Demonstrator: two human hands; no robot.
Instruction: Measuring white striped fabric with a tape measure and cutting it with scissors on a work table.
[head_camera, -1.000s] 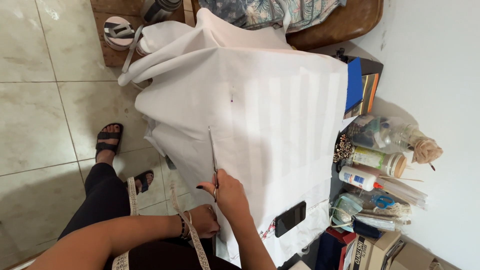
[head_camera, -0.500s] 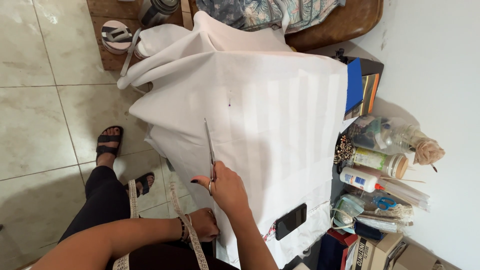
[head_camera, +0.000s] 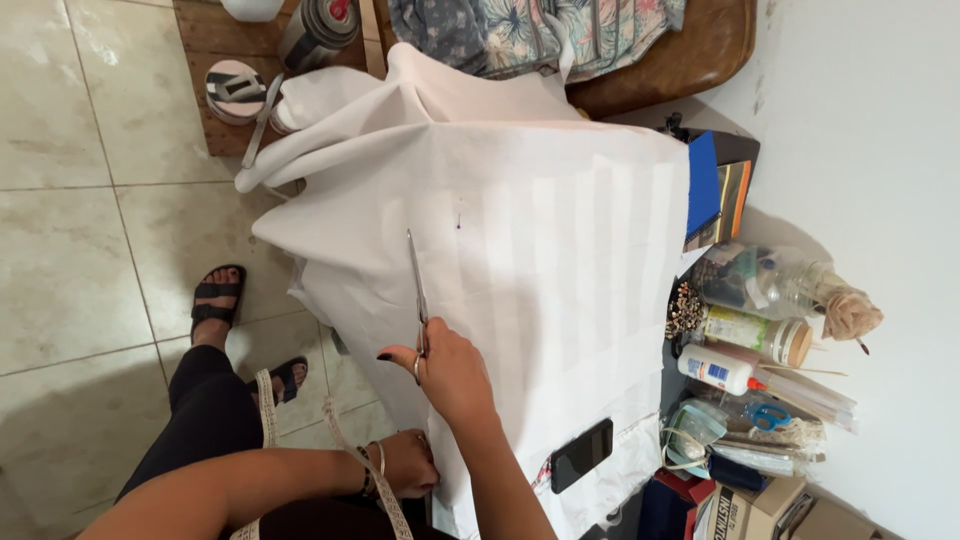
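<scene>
Mid-cut: right hand (head_camera: 450, 370) closed on scissors (head_camera: 417, 290), blades in white fabric (head_camera: 560, 260) centre frame. Left hand (head_camera: 405, 465), lower centre, pinches the fabric edge. Next snip wants steady, straight advance.

Cloth (head_camera: 560, 260): we see it spread over the table.
Phone (head_camera: 582, 455): on the cloth's near edge.
Bottles (head_camera: 745, 340): right of the cloth.

Home sewing corner: tiled floor (head_camera: 70, 260), cluttered craft supplies (head_camera: 760, 340), white fabric (head_camera: 560, 270).

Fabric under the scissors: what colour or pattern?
White fabric with faint tonal stripes; only the head view shows it.
</scene>
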